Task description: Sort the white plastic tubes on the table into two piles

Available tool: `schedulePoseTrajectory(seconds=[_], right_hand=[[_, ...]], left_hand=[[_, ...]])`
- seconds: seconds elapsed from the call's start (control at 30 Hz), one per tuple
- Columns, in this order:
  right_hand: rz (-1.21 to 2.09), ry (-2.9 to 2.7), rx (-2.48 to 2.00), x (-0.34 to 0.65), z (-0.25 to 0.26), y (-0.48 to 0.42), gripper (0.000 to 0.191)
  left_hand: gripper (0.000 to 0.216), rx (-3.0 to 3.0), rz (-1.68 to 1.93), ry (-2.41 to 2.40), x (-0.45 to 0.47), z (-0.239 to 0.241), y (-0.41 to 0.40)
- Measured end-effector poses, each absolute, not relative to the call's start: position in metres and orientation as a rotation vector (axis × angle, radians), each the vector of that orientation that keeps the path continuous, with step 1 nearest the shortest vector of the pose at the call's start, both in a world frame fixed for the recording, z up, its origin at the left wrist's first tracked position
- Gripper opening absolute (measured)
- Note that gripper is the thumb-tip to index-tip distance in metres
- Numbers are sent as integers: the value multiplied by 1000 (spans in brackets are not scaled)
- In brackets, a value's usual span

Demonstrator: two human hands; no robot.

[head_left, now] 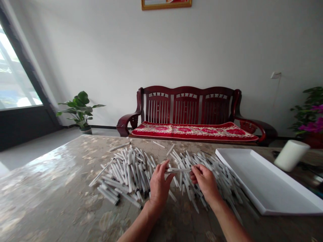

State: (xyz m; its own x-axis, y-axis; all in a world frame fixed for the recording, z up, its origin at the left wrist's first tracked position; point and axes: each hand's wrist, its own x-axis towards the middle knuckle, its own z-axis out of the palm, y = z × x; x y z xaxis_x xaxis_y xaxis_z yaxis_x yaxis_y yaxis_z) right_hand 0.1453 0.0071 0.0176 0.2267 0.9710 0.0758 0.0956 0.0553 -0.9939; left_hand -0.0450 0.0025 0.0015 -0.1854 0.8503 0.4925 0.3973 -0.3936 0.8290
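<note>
A slim, pale pen lies level between my two hands above the table. My left hand pinches its left end between thumb and fingers. The other end sits in the closed fingers of my right hand. To the left of my left hand is a heap of whitish pens, several with dark ends. A second pile of slender pale pen pieces spreads under and beyond my right hand; whether these are whole pens is too small to tell.
A shallow white box lid or tray rests at the right, beside a whitish cylinder. The patterned table reaches toward a dark red wooden bench. A potted plant stands on the floor at the left.
</note>
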Motion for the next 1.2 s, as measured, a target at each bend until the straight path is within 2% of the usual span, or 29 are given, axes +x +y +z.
schedulePoseTrajectory(seconds=[0.1, 0.23, 0.4, 0.53, 0.63, 0.9, 1.1, 1.2], right_hand=[[910, -988, -1276, 144, 15, 8, 44], [935, -995, -1263, 134, 10, 5, 43], [939, -1126, -1296, 123, 7, -1, 38], [641, -1392, -1290, 120, 6, -4, 28], [460, -1559, -1222, 121, 6, -6, 20], [790, -1526, -1318, 126, 5, -4, 37], [511, -1629, -1223, 127, 9, -4, 22], [626, -1573, -1228, 128, 7, -3, 27]], left_hand=[[57, 986, 1627, 1209, -39, -2, 6], [53, 572, 1393, 866, -24, -2, 3], [39, 458, 1428, 784, -11, 0, -2], [27, 348, 1419, 820, -14, -1, 0], [27, 327, 1420, 827, -19, 0, 2], [36, 389, 1457, 851, -19, 2, -1], [35, 379, 1461, 839, -18, 1, -1], [35, 369, 1474, 852, -20, 1, 0]])
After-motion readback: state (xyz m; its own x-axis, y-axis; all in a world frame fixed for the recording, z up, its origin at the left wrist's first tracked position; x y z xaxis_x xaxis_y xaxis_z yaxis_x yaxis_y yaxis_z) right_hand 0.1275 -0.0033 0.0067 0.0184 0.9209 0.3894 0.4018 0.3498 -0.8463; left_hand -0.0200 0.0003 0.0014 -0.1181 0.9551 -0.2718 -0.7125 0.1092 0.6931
